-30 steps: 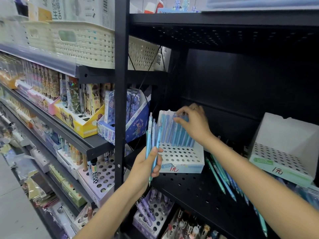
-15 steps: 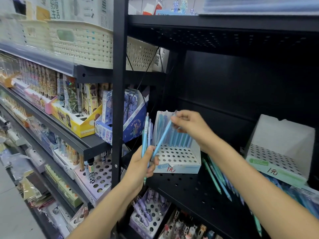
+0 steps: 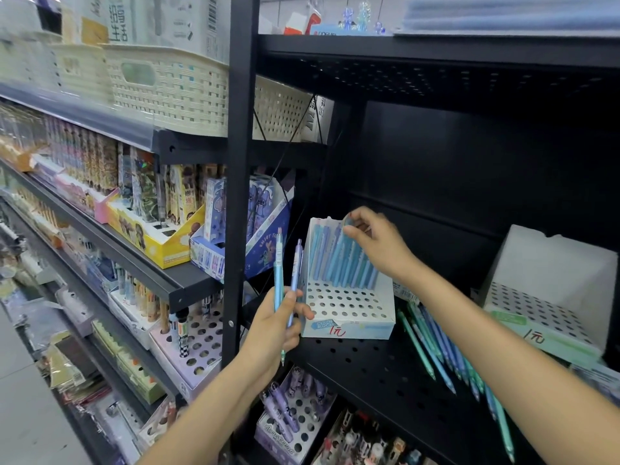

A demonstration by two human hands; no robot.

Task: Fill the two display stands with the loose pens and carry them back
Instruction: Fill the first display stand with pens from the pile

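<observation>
The left hand (image 3: 273, 325) grips two pens (image 3: 285, 283), a light blue one and a pale purple one, which stand upright in its fist with their clip ends up and their tips poking out below the palm. Just beyond this hand, on the black perforated shelf (image 3: 369, 370), sits a white display stand (image 3: 345, 297) with a grid of round holes. Its back rows hold a tight line of blue pens (image 3: 342, 260) that lean against the rear wall; the front rows of holes are unfilled.

The right hand (image 3: 375, 239) reaches over the top of that line, its fingers curled and pinching the upper end of one of the pens there. The hand is blurred, so it is hard to tell just which pen it has.

Under the right forearm a loose heap of blue and green pens (image 3: 439, 354) lies flat on the shelf, running from just beside the stand toward the person. Farther out past the right arm stands a second white display stand (image 3: 550, 293), with no pens showing in its holes.

Off past the left hand, the neighbouring shelves carry a yellow box (image 3: 154, 243), a blue printed box (image 3: 255, 233) and cream woven baskets (image 3: 167, 92) above.
</observation>
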